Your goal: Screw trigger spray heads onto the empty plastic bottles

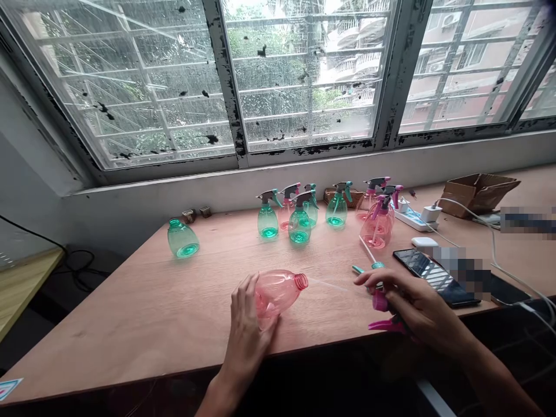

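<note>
My left hand [247, 327] is wrapped round a pink plastic bottle [278, 289] that lies on its side on the wooden table [143, 313], its open neck pointing right. My right hand [412, 304] is closed on a pink spray trigger head [384, 315] just right of the bottle; its thin clear tube [330, 285] reaches toward the bottle's neck. A teal spray head part [369, 267] lies just beyond my right hand.
Several assembled teal spray bottles [299, 223] and pink spray bottles [377, 223] stand at the back. A teal bottle without a head [182, 238] stands at the left. A phone [436, 277], a power strip [414, 217], cables and a cardboard box [478, 194] crowd the right.
</note>
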A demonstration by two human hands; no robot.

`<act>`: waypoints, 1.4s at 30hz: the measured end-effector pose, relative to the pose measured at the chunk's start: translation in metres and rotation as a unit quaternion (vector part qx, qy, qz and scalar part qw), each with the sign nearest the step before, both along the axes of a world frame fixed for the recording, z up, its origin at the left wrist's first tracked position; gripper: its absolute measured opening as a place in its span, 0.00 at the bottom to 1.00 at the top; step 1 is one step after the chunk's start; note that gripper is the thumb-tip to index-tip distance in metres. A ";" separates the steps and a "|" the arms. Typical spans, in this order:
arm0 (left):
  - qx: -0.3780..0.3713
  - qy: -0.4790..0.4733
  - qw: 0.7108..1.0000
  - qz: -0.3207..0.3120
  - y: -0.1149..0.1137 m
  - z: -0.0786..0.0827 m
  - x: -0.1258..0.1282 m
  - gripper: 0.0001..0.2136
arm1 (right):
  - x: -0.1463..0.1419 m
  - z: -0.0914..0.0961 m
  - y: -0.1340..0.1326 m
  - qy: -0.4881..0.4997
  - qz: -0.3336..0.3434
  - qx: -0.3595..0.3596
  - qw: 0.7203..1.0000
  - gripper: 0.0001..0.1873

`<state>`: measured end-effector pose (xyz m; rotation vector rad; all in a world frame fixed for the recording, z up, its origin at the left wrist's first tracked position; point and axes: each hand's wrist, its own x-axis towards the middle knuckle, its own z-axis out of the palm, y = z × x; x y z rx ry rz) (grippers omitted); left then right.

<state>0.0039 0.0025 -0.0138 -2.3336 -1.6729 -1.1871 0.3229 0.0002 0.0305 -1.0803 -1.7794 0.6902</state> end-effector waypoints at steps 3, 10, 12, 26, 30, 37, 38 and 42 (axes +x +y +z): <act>0.003 0.014 1.000 -0.012 0.000 0.001 0.001 0.35 | -0.001 0.001 0.002 -0.007 0.011 0.005 1.000 0.11; 0.004 0.015 1.000 -0.011 0.000 0.001 0.001 0.36 | 0.022 0.003 -0.005 -0.017 -0.032 0.006 0.999 0.15; 0.002 0.025 0.999 -0.024 -0.001 0.002 0.001 0.36 | 0.018 0.000 -0.005 -0.016 0.000 -0.018 1.000 0.16; -0.075 -0.062 0.989 -0.108 -0.005 0.001 -0.001 0.47 | -0.045 -0.020 0.024 0.199 0.073 -0.186 0.959 0.20; -0.139 -0.239 0.952 -0.135 -0.009 0.008 0.001 0.44 | -0.059 -0.039 0.035 0.289 0.087 -0.230 0.925 0.20; -0.246 -0.378 0.887 -0.099 -0.005 0.015 0.006 0.40 | -0.065 -0.048 0.039 0.308 0.143 -0.222 0.914 0.19; -0.246 -0.383 0.884 -0.100 -0.002 0.013 0.006 0.40 | -0.065 -0.047 0.039 0.302 0.154 -0.223 0.914 0.20; -0.245 -0.410 0.871 -0.115 0.004 0.007 0.006 0.44 | -0.063 -0.047 0.036 0.273 0.129 -0.243 0.922 0.24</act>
